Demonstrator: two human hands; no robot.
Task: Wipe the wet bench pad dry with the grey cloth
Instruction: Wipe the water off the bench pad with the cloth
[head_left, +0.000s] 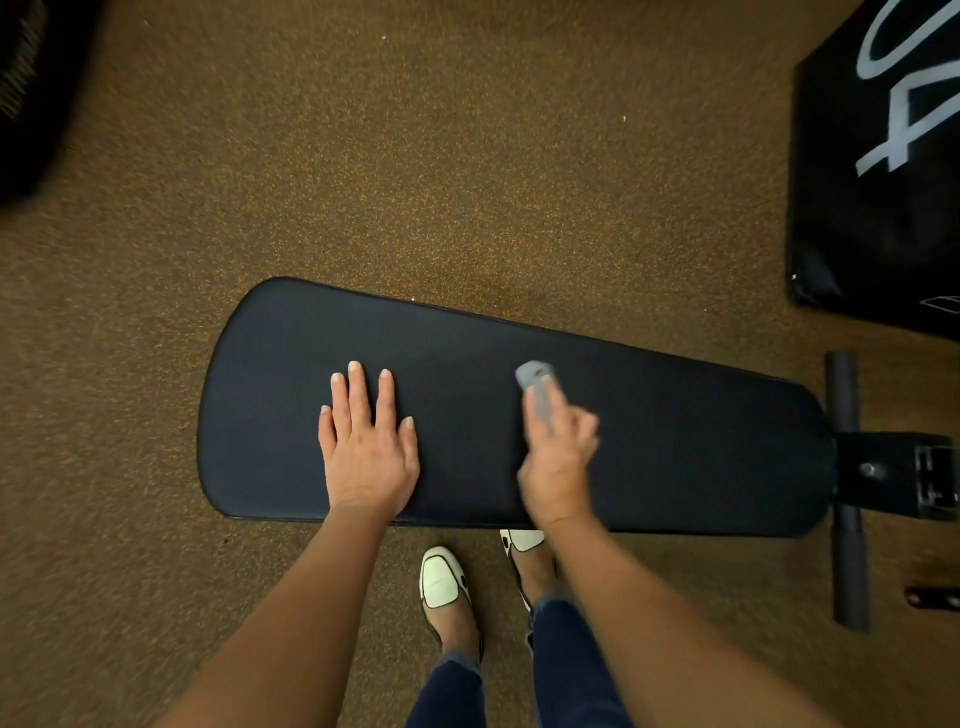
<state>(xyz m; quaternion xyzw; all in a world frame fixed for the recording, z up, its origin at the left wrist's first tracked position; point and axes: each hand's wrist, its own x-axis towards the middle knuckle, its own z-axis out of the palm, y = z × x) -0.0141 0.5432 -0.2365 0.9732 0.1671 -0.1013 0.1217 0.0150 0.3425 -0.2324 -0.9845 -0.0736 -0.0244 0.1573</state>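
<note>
The left hand (367, 447) lay flat, fingers spread, on the smooth tapered black bench pad (675, 447). The right hand (558, 460), blurred, kept its grip clamped on the small bunched grey cloth (535, 382) mid-pad.

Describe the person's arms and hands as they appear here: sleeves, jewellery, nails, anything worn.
Both forearms are bare, with no sleeves in view. The left hand shows no ring, watch or glove, and its nails are short and pale. The right hand is motion-blurred; no glove or wristband shows, but finer details such as rings cannot be made out.
</note>
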